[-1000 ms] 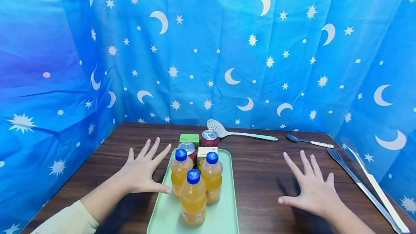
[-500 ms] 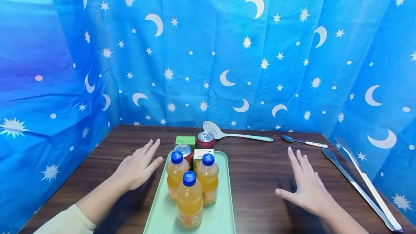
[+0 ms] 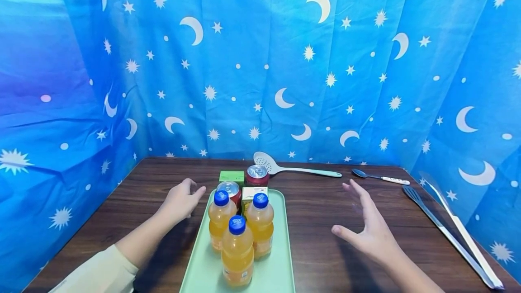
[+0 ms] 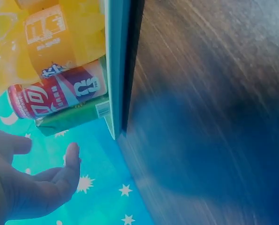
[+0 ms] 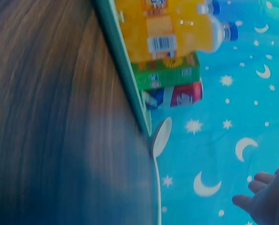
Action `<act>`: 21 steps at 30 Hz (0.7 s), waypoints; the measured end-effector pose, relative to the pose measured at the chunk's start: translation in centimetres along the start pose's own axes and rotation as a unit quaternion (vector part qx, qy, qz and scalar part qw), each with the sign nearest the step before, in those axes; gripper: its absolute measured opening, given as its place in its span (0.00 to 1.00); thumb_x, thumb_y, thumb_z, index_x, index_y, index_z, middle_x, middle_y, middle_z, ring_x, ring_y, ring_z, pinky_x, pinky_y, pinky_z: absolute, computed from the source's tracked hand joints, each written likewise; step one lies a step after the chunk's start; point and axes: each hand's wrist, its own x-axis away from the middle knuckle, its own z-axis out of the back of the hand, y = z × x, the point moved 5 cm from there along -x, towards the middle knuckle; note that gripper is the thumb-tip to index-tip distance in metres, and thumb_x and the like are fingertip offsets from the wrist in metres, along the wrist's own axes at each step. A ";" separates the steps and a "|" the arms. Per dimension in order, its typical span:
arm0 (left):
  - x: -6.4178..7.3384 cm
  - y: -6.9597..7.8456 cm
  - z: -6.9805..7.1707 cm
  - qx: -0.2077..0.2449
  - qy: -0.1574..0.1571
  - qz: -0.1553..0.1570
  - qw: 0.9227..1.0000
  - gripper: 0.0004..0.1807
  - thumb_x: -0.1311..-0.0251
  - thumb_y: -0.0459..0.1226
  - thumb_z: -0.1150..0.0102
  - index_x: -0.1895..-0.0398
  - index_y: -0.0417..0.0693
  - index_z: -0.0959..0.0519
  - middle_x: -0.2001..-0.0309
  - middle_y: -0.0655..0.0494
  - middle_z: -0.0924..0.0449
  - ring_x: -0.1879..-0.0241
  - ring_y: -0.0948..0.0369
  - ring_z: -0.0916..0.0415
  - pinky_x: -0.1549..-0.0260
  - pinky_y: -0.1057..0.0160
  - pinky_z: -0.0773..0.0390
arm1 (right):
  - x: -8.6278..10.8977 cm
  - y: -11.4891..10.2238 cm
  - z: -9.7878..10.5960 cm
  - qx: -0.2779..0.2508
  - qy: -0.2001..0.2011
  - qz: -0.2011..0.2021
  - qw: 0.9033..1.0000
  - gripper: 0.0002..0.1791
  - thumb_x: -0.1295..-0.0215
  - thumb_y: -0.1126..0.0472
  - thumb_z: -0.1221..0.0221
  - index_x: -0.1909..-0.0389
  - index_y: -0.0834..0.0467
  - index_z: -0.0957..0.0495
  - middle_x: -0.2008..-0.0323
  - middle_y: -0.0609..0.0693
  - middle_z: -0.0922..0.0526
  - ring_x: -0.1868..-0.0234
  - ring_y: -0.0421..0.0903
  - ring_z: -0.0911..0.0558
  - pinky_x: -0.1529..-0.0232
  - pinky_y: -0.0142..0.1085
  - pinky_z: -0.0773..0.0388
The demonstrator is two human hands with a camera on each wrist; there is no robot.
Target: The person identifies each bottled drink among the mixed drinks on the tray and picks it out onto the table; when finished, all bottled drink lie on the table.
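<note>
Starry blue cloth (image 3: 228, 49) hangs behind your wood-grain table (image 3: 317, 220). Your left hand (image 3: 179, 202), loosely curved, empty, is beside a smooth tray (image 3: 281, 266) holding waisted bottles (image 3: 238, 254), cans (image 3: 257, 172) and boxes (image 3: 232, 176); your right hand (image 3: 372, 234), thumb apart, is empty. Only wrist views show the cans' lettering (image 4: 38, 99).

I'm seeing a bare lane of worktop (image 3: 311, 234) running between the tray (image 3: 280, 257) and the right fingers (image 3: 363, 196), the skimmer (image 3: 299, 170) lying across its far end. Upright bottles (image 3: 237, 257), cans (image 3: 257, 175) and boxes (image 3: 232, 176) are crowding the tray, leaving the left fingers (image 3: 198, 194) less side room.
</note>
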 end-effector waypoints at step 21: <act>-0.2 -1.3 -3.3 0.006 -0.085 0.090 0.992 0.11 0.43 0.33 0.38 0.67 0.32 0.27 0.72 0.45 0.26 0.78 0.56 0.24 0.84 0.62 0.19 | 0.2 -5.6 -3.7 -0.180 -0.021 0.064 0.981 0.35 0.52 0.71 0.31 0.41 0.57 0.32 0.46 0.52 0.24 0.47 0.46 0.24 0.52 0.35 0.23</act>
